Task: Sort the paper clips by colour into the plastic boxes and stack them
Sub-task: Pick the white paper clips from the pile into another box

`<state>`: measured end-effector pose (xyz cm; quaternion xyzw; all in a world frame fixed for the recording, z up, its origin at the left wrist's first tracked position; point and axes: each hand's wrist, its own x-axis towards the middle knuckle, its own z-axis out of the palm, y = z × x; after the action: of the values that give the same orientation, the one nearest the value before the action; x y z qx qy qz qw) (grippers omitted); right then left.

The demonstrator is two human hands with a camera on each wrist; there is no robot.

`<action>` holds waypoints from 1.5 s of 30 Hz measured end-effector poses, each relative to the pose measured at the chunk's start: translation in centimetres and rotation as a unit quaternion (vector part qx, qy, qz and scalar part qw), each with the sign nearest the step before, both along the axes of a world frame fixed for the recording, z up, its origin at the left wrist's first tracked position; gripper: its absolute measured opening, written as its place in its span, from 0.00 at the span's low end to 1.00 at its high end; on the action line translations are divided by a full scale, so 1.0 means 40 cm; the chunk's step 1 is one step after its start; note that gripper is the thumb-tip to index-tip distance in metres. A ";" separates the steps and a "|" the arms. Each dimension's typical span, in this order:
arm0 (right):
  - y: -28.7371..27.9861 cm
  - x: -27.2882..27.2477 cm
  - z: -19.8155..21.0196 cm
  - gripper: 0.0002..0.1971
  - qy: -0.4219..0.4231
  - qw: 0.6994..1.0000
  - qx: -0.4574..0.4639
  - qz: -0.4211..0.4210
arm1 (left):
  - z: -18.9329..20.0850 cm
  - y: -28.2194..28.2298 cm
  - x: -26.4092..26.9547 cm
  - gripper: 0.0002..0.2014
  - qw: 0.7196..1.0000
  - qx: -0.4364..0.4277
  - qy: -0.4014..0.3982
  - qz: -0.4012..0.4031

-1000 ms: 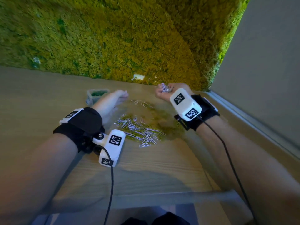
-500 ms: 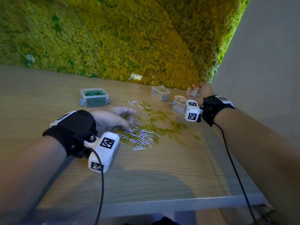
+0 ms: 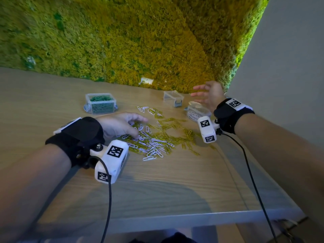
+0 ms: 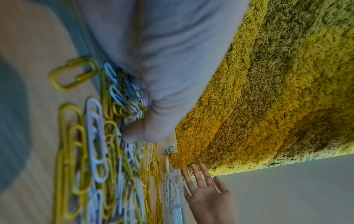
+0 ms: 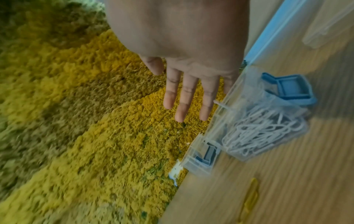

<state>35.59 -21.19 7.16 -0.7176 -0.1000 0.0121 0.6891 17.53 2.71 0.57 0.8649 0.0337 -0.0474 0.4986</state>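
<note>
A mixed pile of yellow and white paper clips [image 3: 157,139] lies in the middle of the wooden table [image 3: 157,186]. My left hand [image 3: 138,128] rests on the pile's left side, fingertips [image 4: 134,136] touching the clips, none clearly pinched. A clear plastic box [image 3: 201,109] holding white clips [image 5: 264,130] stands at the right. My right hand [image 3: 201,93] hovers just behind and above it, fingers [image 5: 184,103] straight and spread, holding nothing. A box of green clips [image 3: 91,102] stands at the back left. A clear box [image 3: 172,97], apparently empty, sits at the back centre.
A moss-covered wall [image 3: 140,41] rises directly behind the table, and a plain grey wall [image 3: 289,67] closes the right side. The table's front edge [image 3: 175,220] is near me. Cables run from both wrist cameras.
My right hand carried a handful of white clips to the right-hand box and is now open and empty above it. My left hand has slid onto the pile.
</note>
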 end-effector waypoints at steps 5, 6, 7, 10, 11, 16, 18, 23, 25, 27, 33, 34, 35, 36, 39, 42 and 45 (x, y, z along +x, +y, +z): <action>0.086 -0.031 0.013 0.15 -0.099 0.964 -0.244 0.036 | 0.003 -0.009 -0.005 0.36 1.000 0.001 -0.002 0.000; 0.119 -0.047 0.008 0.14 -0.116 0.943 -0.299 0.085 | 0.001 -0.009 -0.004 0.36 1.000 -0.001 -0.006 0.002; 0.156 -0.061 0.003 0.15 -0.117 0.921 -0.346 0.135 | 0.001 -0.008 -0.003 0.36 1.000 -0.001 -0.009 0.008; 0.269 -0.076 -0.013 0.20 -0.142 0.834 -0.486 0.221 | -0.004 -0.006 0.002 0.34 0.999 -0.018 -0.022 0.022; 0.301 -0.081 -0.013 0.23 -0.153 0.801 -0.527 0.238 | -0.003 -0.005 0.002 0.34 0.999 -0.022 -0.024 0.026; 0.379 -0.101 -0.035 0.28 -0.168 0.653 -0.681 0.284 | -0.011 0.004 0.011 0.34 0.998 -0.031 -0.021 0.046; 0.376 -0.111 -0.050 0.27 -0.205 0.655 -0.674 0.274 | -0.015 0.011 0.017 0.37 0.997 -0.030 -0.023 0.070; 0.322 -0.163 -0.055 0.15 -0.289 0.667 -0.632 0.270 | -0.019 0.018 0.022 0.44 0.994 -0.024 -0.020 0.104; 0.298 -0.188 -0.056 0.12 -0.285 0.682 -0.599 0.307 | -0.019 0.019 0.022 0.38 0.995 -0.016 -0.023 0.096; 0.279 -0.209 -0.057 0.11 -0.259 0.705 -0.567 0.337 | -0.018 0.022 0.021 0.28 0.997 0.004 -0.020 0.076; 0.234 -0.230 -0.044 0.09 -0.046 0.852 -0.338 0.397 | -0.015 0.027 0.009 0.07 0.995 -0.013 -0.061 0.076; 0.226 -0.231 -0.037 0.09 -0.010 0.866 -0.307 0.395 | -0.015 0.026 0.006 0.07 0.994 -0.027 -0.066 0.080; 0.216 -0.232 -0.028 0.10 0.022 0.875 -0.284 0.391 | -0.014 0.024 0.004 0.07 0.993 -0.040 -0.071 0.086; 0.207 -0.231 -0.022 0.11 0.048 0.881 -0.268 0.386 | -0.013 0.023 0.001 0.07 0.992 -0.053 -0.075 0.092; 0.190 -0.224 -0.012 0.15 0.063 0.892 -0.263 0.363 | -0.007 0.019 -0.003 0.07 0.987 -0.098 -0.082 0.102; 0.185 -0.222 -0.015 0.12 0.046 0.896 -0.291 0.333 | -0.004 0.013 -0.004 0.05 0.973 -0.176 -0.087 0.121; 0.185 -0.226 -0.011 0.07 0.019 0.896 -0.306 0.322 | 0.002 0.008 -0.005 0.06 0.959 -0.233 -0.102 0.128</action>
<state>26.56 -13.81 6.71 -0.8211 -0.3040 0.2764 0.3962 17.33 3.05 0.66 0.7131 0.0812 0.0983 0.6893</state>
